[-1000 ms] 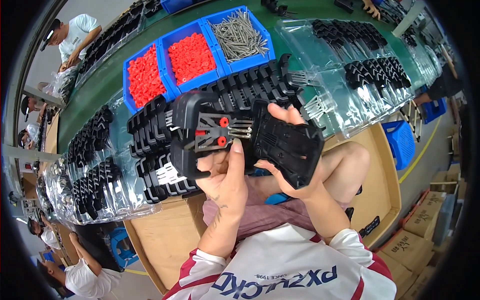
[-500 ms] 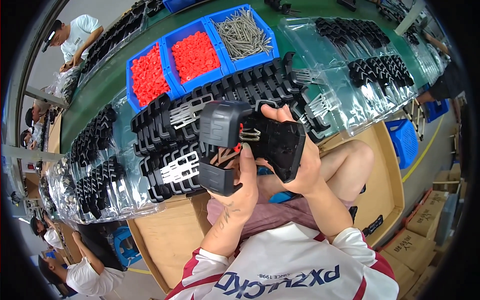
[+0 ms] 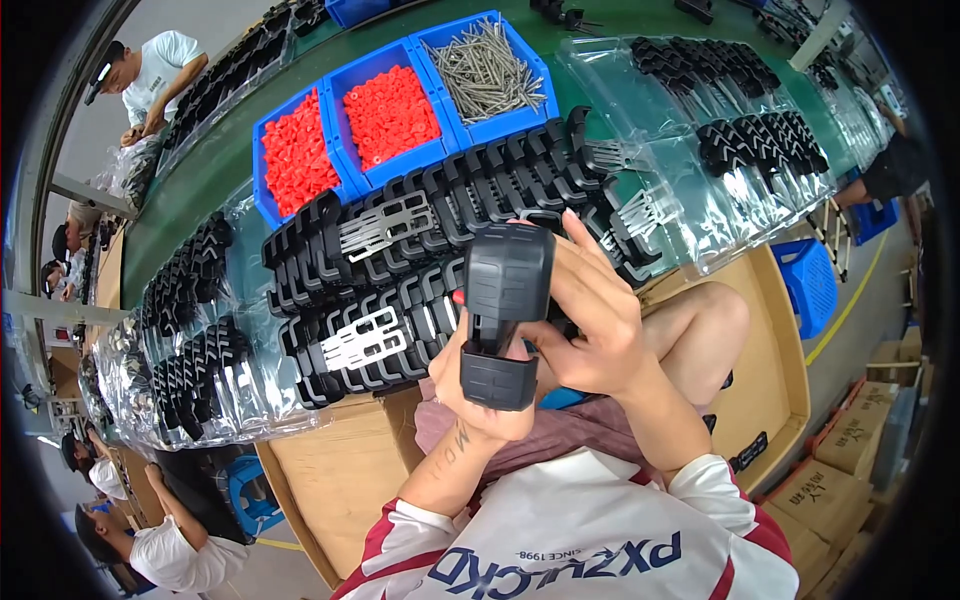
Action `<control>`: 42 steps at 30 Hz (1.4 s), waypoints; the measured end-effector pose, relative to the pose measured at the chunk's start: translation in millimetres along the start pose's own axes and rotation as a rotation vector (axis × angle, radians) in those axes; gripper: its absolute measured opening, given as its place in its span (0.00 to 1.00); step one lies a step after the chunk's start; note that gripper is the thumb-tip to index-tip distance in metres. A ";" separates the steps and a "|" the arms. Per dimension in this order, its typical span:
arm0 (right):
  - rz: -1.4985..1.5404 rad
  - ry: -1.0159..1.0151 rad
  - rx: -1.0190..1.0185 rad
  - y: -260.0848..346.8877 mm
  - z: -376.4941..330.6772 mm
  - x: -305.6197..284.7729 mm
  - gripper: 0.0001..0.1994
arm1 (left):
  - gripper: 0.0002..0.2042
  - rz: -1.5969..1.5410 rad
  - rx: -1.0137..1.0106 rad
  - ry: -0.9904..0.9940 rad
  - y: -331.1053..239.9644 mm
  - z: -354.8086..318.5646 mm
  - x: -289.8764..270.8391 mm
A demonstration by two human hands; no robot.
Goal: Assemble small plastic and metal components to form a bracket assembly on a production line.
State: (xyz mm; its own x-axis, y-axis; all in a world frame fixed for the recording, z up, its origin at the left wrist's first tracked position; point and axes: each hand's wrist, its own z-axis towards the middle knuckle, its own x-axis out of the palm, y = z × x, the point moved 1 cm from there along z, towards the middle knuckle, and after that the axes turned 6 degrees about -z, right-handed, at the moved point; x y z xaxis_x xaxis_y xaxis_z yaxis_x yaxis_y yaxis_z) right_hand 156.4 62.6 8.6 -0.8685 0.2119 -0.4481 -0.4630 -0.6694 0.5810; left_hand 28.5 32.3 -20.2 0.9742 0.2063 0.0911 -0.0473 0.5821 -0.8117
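Observation:
A black plastic clamp-like holder [image 3: 508, 275] with ribbed end pieces is held upright over my lap. My left hand [image 3: 452, 385] is closed around its lower left side, by the lower jaw. My right hand [image 3: 600, 325] grips it from the right, fingers along its side and thumb near the gap between the two jaws. A small bit of red shows at the holder's left edge; its inner side is turned out of sight. Just beyond lie rows of black plastic brackets [image 3: 480, 185], with flat slotted metal plates [image 3: 362, 340] on top.
Blue bins hold red plastic pieces [image 3: 390, 115] and metal springs [image 3: 485, 70]. Clear plastic trays of black parts [image 3: 765, 145] stand left and right on the green table [image 3: 215, 150]. A cardboard box [image 3: 335, 480] surrounds my lap. Other people [image 3: 165, 75] work at the left.
The holder has turned and moved right, hiding the springs and red pieces inside it. Its two halves have come together, and my hands have drawn closer to each other.

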 end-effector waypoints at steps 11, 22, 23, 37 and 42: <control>0.007 0.193 0.142 -0.2 18.7 -37.4 0.10 | 0.17 -0.372 -0.470 -0.084 -14.7 16.4 -5.5; 0.470 0.300 0.326 -0.1 10.6 -29.0 0.13 | 0.16 -0.678 -0.695 0.140 -19.6 27.6 -18.1; 0.469 0.300 0.327 -3.2 6.1 -26.4 0.13 | 0.16 -0.679 -0.696 0.141 -16.8 28.4 -17.5; 0.515 -0.322 0.178 17.0 27.3 -22.7 0.10 | 0.14 -0.140 -0.358 0.382 -39.0 45.3 -4.2; 0.619 -0.278 0.104 26.2 26.6 -28.8 0.14 | 0.16 -0.445 -0.010 0.233 -40.6 51.1 24.1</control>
State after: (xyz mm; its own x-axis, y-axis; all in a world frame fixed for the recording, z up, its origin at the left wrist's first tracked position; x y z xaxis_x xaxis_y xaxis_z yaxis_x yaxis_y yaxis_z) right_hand 164.5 58.0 54.7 -0.9854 -0.0037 0.1705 0.1309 -0.6568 0.7426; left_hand 42.6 53.9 44.5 0.9227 -0.2420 0.3001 0.3854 0.5658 -0.7289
